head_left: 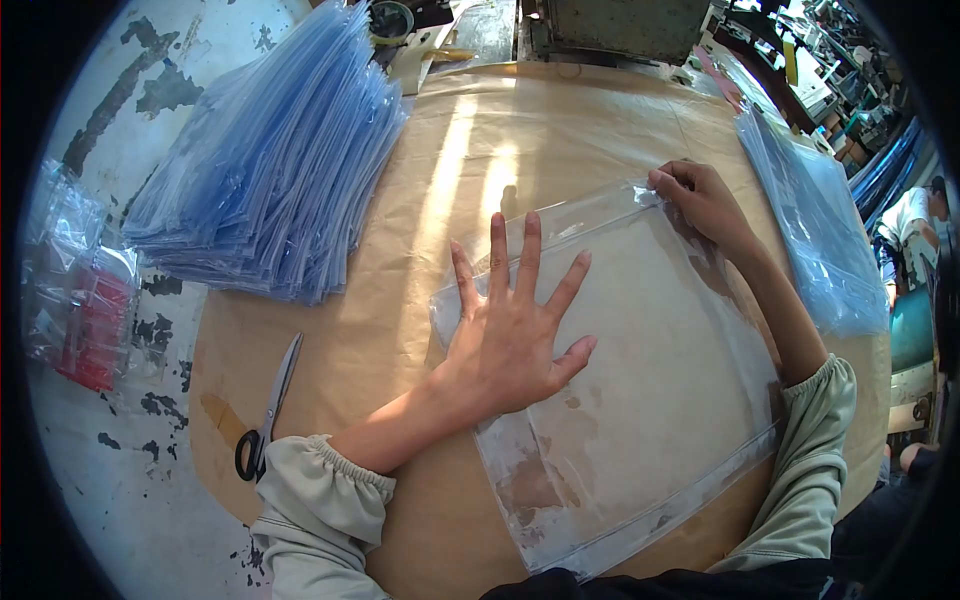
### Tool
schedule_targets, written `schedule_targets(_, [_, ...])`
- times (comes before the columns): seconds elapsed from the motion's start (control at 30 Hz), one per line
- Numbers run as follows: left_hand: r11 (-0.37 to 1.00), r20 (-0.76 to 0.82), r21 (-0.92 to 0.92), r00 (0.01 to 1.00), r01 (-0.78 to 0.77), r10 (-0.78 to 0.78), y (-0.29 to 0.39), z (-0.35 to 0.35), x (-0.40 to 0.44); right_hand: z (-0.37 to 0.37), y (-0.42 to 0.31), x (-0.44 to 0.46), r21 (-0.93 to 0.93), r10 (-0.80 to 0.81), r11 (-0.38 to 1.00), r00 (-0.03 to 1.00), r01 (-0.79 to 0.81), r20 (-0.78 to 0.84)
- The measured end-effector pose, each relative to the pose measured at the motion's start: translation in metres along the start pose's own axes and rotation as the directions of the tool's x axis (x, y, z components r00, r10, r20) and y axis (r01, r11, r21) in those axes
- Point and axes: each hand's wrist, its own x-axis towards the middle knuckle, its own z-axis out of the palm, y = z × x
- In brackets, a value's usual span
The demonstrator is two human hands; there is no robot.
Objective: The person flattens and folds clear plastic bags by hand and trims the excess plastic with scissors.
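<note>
A clear plastic pouch (650, 400) with seamed edges lies flat on brown paper in front of me. My left hand (512, 335) rests on its left part, palm down with the fingers spread wide. At the pouch's far right corner, my right hand (700, 205) pinches the plastic between thumb and fingers. Left of my left forearm lies a pair of scissors (270, 410) with black handles, its blades pointing away from me.
A tall stack of bluish plastic pouches (280, 170) stands at the back left. More plastic pouches (820, 220) lie at the right edge. Clear and red plastic packets (95, 300) sit far left. Beyond the right side, another person (912, 225) is partly visible near cluttered shelves.
</note>
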Motion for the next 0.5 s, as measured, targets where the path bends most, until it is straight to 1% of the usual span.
schedule_targets(0.03, [1.000, 0.006, 0.001, 1.000, 0.000, 0.000, 0.000, 0.000, 0.000, 0.001, -0.004, 0.001, 0.002, 0.070, 0.998, 0.997, -0.070, 0.038])
schedule_targets(0.13, [1.000, 0.010, 0.005, 1.000, 0.001, -0.001, 0.000, -0.001, 0.000, -0.001, 0.017, 0.021, 0.145, 0.000, 0.989, 0.995, -0.013, 0.095])
schedule_targets(0.23, [1.000, 0.011, 0.007, 1.000, 0.004, -0.005, 0.000, -0.001, 0.000, 0.005, 0.018, 0.018, 0.167, -0.058, 0.984, 0.998, 0.062, -0.026])
schedule_targets(0.33, [1.000, 0.012, 0.003, 1.000, 0.005, -0.005, 0.000, -0.001, 0.000, 0.003, 0.007, 0.011, 0.171, -0.042, 0.985, 0.999, 0.039, 0.012])
schedule_targets(0.43, [1.000, 0.019, -0.015, 1.000, 0.008, -0.007, 0.000, -0.002, 0.000, 0.000, 0.019, 0.022, 0.435, -0.154, 0.897, 0.978, 0.080, 0.138])
schedule_targets(0.5, [1.000, 0.019, -0.011, 1.000, 0.002, -0.002, -0.001, -0.002, 0.000, 0.000, 0.020, 0.021, 0.366, -0.179, 0.920, 0.981, 0.141, 0.073])
